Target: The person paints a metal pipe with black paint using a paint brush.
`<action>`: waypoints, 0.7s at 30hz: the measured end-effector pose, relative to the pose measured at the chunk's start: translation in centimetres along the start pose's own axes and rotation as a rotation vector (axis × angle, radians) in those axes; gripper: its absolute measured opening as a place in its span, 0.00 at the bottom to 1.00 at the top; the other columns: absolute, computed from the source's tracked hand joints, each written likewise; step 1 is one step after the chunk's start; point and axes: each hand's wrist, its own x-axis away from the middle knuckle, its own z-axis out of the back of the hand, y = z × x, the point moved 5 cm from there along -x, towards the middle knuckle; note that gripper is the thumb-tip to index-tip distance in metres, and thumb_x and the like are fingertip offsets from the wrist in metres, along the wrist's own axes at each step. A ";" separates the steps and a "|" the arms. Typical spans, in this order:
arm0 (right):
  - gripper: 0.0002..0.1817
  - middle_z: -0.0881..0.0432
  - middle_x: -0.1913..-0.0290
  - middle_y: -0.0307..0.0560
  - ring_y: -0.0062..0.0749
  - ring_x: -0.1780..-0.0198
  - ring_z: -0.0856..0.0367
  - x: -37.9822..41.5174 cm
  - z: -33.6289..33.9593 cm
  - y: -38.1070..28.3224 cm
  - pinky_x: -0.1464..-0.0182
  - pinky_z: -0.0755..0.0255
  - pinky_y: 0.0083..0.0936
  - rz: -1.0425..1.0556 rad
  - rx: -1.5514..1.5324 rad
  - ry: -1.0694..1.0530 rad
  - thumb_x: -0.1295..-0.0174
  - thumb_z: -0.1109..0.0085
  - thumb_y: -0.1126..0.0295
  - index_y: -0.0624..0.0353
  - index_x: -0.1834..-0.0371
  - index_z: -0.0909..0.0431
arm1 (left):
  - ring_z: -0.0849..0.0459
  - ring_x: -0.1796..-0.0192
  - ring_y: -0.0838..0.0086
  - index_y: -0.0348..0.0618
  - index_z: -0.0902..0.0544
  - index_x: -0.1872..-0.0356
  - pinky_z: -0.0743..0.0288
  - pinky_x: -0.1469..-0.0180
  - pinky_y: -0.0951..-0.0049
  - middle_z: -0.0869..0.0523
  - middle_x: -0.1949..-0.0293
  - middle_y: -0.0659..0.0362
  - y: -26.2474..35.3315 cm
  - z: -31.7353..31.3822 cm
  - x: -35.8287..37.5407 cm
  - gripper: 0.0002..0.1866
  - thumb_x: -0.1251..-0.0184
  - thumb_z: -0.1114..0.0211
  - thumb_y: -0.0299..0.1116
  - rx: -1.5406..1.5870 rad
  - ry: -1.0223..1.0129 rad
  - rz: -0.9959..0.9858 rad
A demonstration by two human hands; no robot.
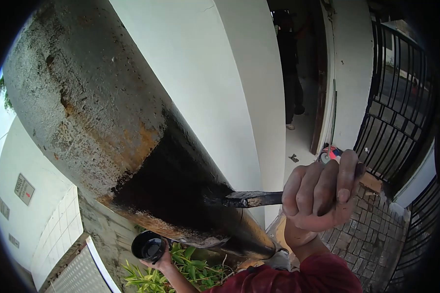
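A thick round pole (pixel 93 73) leans across the view, its upper part grey, rough and rust-stained. Lower down, a wet-looking band of black paint (pixel 168 180) covers it, with bare yellowish patches beneath. My right hand (pixel 320 193) is closed around the handle of a paintbrush (pixel 254 198), whose dark bristles touch the painted side of the pole. Below the pole, my left hand (pixel 164 261) grips a small black bowl (pixel 148 246) with dark, shiny liquid inside. Part of the left hand is hidden behind the bowl.
Green plants (pixel 193 263) grow under the pole. A white wall (pixel 195 49) stands behind it. A person (pixel 291 68) is in the dark doorway. Black metal gates (pixel 393 107) and brick paving (pixel 364 229) are on the right; a sign (pixel 24 189) hangs at left.
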 end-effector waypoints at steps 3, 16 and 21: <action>0.18 0.45 0.94 0.34 0.21 0.94 0.54 1.7 1.7 -3.7 0.90 0.53 0.23 0.190 -0.018 0.186 0.24 0.64 0.52 0.53 0.66 0.37 | 0.36 0.32 0.51 0.56 0.23 0.41 0.48 0.34 0.34 0.27 0.36 0.55 0.0 0.3 0.1 0.36 0.45 0.51 0.66 -0.011 0.018 -0.028; 0.20 0.48 0.92 0.32 0.22 0.92 0.54 2.0 -2.9 0.1 0.87 0.56 0.26 -0.095 0.064 0.188 0.25 0.62 0.53 0.55 0.71 0.36 | 0.34 0.33 0.55 0.50 0.21 0.44 0.43 0.35 0.40 0.25 0.38 0.55 -3.2 -2.3 -1.5 0.36 0.47 0.44 0.65 0.030 -0.033 0.101; 0.22 0.49 0.94 0.34 0.19 0.93 0.59 6.1 0.5 -5.3 0.90 0.57 0.20 0.225 0.050 0.346 0.24 0.68 0.51 0.54 0.72 0.39 | 0.36 0.31 0.56 0.54 0.23 0.41 0.45 0.36 0.34 0.27 0.36 0.57 -2.8 -3.0 -1.3 0.34 0.45 0.43 0.63 -0.039 0.035 0.010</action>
